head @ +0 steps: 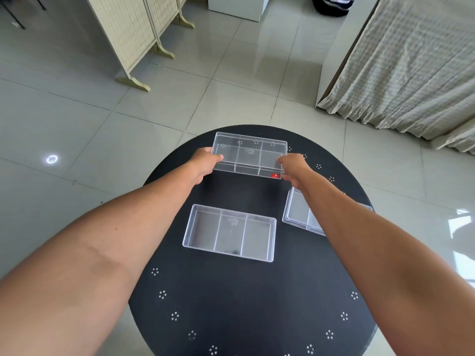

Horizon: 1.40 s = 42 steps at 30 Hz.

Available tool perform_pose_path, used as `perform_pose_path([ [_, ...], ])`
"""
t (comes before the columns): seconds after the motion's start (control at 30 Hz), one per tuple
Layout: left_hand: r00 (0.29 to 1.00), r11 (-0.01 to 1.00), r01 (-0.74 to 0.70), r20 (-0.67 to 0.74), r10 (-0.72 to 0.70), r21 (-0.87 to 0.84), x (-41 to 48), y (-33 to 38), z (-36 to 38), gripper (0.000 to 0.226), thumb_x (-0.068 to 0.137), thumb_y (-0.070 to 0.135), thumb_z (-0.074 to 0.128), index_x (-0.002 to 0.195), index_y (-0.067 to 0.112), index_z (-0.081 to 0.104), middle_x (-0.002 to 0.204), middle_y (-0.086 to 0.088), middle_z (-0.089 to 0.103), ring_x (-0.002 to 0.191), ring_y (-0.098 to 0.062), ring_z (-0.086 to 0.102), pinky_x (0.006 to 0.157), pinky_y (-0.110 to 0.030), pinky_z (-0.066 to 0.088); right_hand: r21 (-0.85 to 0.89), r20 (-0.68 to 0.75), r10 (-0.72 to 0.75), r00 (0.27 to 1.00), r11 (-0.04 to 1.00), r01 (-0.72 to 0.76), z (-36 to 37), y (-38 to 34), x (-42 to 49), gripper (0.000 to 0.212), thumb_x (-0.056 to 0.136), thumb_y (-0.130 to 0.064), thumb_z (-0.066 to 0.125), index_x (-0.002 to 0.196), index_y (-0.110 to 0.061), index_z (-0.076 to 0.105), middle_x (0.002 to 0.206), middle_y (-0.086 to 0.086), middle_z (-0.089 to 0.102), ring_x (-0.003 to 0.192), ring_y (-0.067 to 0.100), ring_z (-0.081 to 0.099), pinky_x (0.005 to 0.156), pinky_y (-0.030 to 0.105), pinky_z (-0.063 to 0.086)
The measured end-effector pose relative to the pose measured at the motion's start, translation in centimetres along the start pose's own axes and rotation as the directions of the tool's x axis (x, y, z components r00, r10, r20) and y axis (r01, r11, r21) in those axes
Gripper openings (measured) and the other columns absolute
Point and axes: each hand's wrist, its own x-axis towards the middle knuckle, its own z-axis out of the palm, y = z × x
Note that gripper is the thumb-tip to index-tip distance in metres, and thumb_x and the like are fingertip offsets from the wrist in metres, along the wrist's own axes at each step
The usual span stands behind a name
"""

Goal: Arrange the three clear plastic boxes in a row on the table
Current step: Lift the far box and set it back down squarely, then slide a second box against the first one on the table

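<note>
Three clear plastic boxes with dividers are on the round black table (246, 304). The far box (249, 154), marked by a small red label at its near right corner, is held at both short ends: my left hand (205, 163) grips its left end and my right hand (293, 168) grips its right end. It seems slightly tilted at the table's far edge. A second box (230, 232) lies flat near the table's middle, below the held one. The third box (299, 213) lies at the right, turned at an angle and partly hidden under my right forearm.
The table stands on a glossy tiled floor. A folding wicker screen (133, 39) stands at the back left, a white cabinet (236, 7) at the back, and a bed with a beige ruffled cover (411, 68) at the right.
</note>
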Motion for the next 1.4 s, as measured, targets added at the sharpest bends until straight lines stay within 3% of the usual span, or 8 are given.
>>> perform_pose_path([
  [0.1, 1.000, 1.000, -0.008, 0.021, 0.007, 0.011, -0.2, -0.1, 0.1, 0.015, 0.091, 0.023, 0.062, 0.105, 0.027, 0.058, 0.104, 0.005, 0.063, 0.106, -0.018, 0.057, 0.089, -0.030, 0.041, -0.022, -0.020, 0.042, 0.999, 0.999, -0.043, 0.3, 0.0, 0.1, 0.045, 0.096, -0.001, 0.044, 0.140, 0.007, 0.053, 0.144, 0.024, 0.057, 0.084, 0.020, 0.037, 0.079, 0.033, 0.034],
  [0.17, 0.999, 1.000, -0.002, 0.033, 0.001, 0.025, -0.3, 0.0, 0.1, 0.017, 0.091, 0.025, 0.062, 0.107, 0.027, 0.057, 0.112, 0.004, 0.064, 0.108, -0.018, 0.055, 0.090, -0.031, 0.041, -0.019, -0.023, 0.042, 0.999, 0.999, -0.043, 0.4, 0.1, 0.1, 0.038, 0.097, -0.001, 0.043, 0.131, 0.004, 0.058, 0.110, -0.001, 0.032, 0.081, 0.019, 0.033, 0.079, 0.033, 0.029],
  [0.23, 0.999, 0.999, 0.009, 0.039, -0.011, 0.047, -0.4, 0.0, 0.1, 0.038, 0.090, 0.027, 0.063, 0.126, 0.020, 0.052, 0.138, -0.003, 0.055, 0.120, -0.022, 0.052, 0.100, -0.035, 0.041, -0.009, -0.030, 0.021, 0.999, 1.000, -0.021, 0.3, 0.2, 0.0, 0.040, 0.095, -0.002, 0.045, 0.132, 0.007, 0.056, 0.139, 0.026, 0.059, 0.087, 0.022, 0.038, 0.077, 0.034, 0.032],
  [0.37, 1.000, 0.998, 0.006, -0.020, -0.005, 0.055, -1.2, 0.1, -0.1, 0.082, 0.089, 0.027, 0.064, 0.155, 0.018, 0.017, 0.161, -0.006, 0.026, 0.142, -0.029, 0.036, 0.116, -0.047, 0.032, 0.003, -0.095, -0.074, 0.993, 0.997, 0.074, 0.1, 0.3, -0.9, 0.051, 0.094, -0.008, 0.051, 0.145, -0.003, 0.049, 0.122, 0.012, 0.063, 0.096, 0.021, 0.053, 0.077, 0.030, 0.041],
  [0.8, 0.986, 0.989, -0.140, -0.080, 0.144, 0.053, -10.1, -3.8, -3.4, 0.044, 0.090, 0.017, 0.059, 0.134, 0.017, 0.057, 0.134, -0.008, 0.061, 0.122, -0.023, 0.057, 0.104, -0.032, 0.044, -0.057, -0.302, -0.319, 0.898, 0.947, 0.317, 2.4, 5.8, -10.4, 0.035, 0.093, -0.012, 0.046, 0.117, -0.017, 0.070, 0.064, -0.012, 0.058, 0.051, 0.009, 0.048, 0.054, 0.024, 0.039],
  [0.97, 0.995, 0.992, -0.094, -0.036, 0.098, 0.080, -13.3, -7.8, -4.7, 0.061, 0.088, 0.019, 0.063, 0.145, 0.019, 0.043, 0.145, -0.013, 0.048, 0.130, -0.023, 0.050, 0.107, -0.034, 0.040, -0.191, -0.298, -0.362, 0.883, 0.929, 0.317, 4.5, 11.1, -15.0, 0.036, 0.098, -0.009, 0.046, 0.126, -0.010, 0.068, 0.114, 0.010, 0.070, 0.097, 0.024, 0.065, 0.085, 0.026, 0.044],
  [1.2, 0.992, 0.995, 0.004, 0.123, -0.017, 0.104, -16.3, -13.1, -4.7, 0.052, 0.092, 0.027, 0.057, 0.141, 0.015, 0.047, 0.143, -0.005, 0.054, 0.127, -0.021, 0.053, 0.098, -0.029, 0.039, -0.083, -0.249, -0.139, 0.958, 0.989, 0.122, 7.0, 16.6, -18.3, 0.060, 0.102, -0.022, 0.044, 0.159, -0.011, 0.031, 0.160, 0.008, 0.041, 0.142, 0.027, 0.044, 0.108, 0.033, 0.036],
  [1.4, 0.975, 0.998, -0.019, 0.224, 0.005, 0.061, -17.8, -14.0, -5.7, 0.037, 0.095, 0.024, 0.047, 0.129, 0.026, 0.062, 0.122, 0.007, 0.068, 0.118, -0.013, 0.059, 0.094, -0.026, 0.037, 0.103, -0.196, -0.034, 0.980, 0.993, 0.055, 8.6, 16.7, -19.2, 0.033, 0.096, -0.016, 0.044, 0.122, -0.011, 0.065, 0.107, 0.009, 0.071, 0.086, 0.024, 0.060, 0.072, 0.033, 0.046],
])
